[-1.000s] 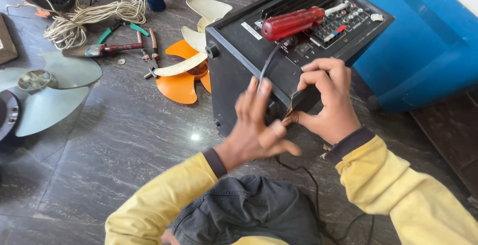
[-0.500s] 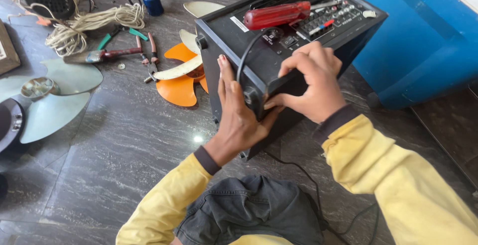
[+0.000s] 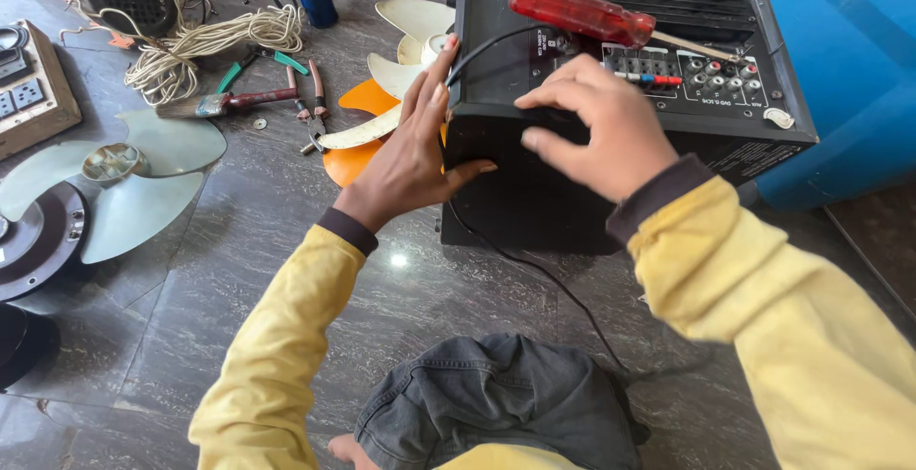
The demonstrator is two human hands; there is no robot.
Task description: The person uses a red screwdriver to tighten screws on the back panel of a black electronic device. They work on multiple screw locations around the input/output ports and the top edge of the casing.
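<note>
Hands point(image 3: 410, 160) now flat against speaker box point(image 3: 534, 184)

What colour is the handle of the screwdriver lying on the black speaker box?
Translucent red; the screwdriver handle shows clearly in the head view.

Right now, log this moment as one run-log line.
left hand: flat on black speaker box side | right hand: on its top | red screwdriver: lying on box

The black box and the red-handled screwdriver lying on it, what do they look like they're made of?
Black box: matt dark panels, probably laminated board or plastic; the look leaves it open. Screwdriver: see-through glossy red handle, likely hard plastic, with a thin grey shaft that looks like metal.
</note>
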